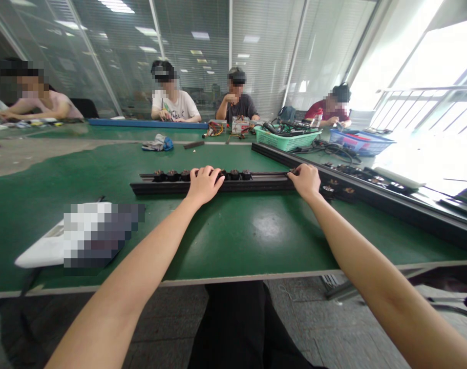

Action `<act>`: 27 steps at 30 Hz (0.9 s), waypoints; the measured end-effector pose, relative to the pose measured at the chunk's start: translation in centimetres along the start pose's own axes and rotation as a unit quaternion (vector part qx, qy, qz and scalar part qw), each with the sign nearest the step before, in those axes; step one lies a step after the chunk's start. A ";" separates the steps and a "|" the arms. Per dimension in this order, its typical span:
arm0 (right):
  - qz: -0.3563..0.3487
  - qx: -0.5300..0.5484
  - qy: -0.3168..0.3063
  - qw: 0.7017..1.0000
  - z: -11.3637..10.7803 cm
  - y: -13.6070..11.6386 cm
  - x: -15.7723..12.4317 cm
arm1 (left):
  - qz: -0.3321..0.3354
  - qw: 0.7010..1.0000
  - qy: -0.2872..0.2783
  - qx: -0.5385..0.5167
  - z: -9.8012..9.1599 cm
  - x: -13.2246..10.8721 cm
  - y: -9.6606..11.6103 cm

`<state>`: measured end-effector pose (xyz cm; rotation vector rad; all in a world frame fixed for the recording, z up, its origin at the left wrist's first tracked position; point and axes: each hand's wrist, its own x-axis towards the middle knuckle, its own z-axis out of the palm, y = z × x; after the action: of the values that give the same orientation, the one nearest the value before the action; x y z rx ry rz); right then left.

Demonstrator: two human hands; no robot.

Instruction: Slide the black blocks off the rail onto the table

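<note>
A long black rail [160, 187] lies across the green table [256, 230] in front of me, with several small dark round parts [172, 175] set along its top. My left hand [205, 183] rests over the middle of the rail, fingers curled onto it. My right hand [305, 180] grips the rail's right end, fingers closed around it. Both arms reach straight out from the near table edge.
A second long black rail [372, 197] with more round parts runs along the right. A white device [45, 251] lies at the near left. A green basket [285, 139] and a blue basket [358, 142] with cables stand farther back. Several people sit at the far side.
</note>
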<state>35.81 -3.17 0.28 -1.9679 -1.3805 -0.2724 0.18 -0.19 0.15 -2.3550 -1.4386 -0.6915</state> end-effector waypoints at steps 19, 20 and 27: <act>0.016 -0.055 -0.017 0.998 -0.2 0.4 0.4 | 0.000 1.000 -0.001 0.000 0.1 0.0 0.0; 0.023 -0.055 -0.018 0.998 -0.3 0.5 0.4 | -0.001 1.000 -0.001 -0.001 0.1 0.0 0.0; 0.033 -0.039 -0.013 0.999 -0.3 0.6 0.5 | -0.004 1.000 -0.006 -0.012 0.1 0.1 0.0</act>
<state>36.62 -3.08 0.53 -2.0827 -1.3359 -0.2742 0.19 -0.06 0.12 -2.3771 -1.4527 -0.7012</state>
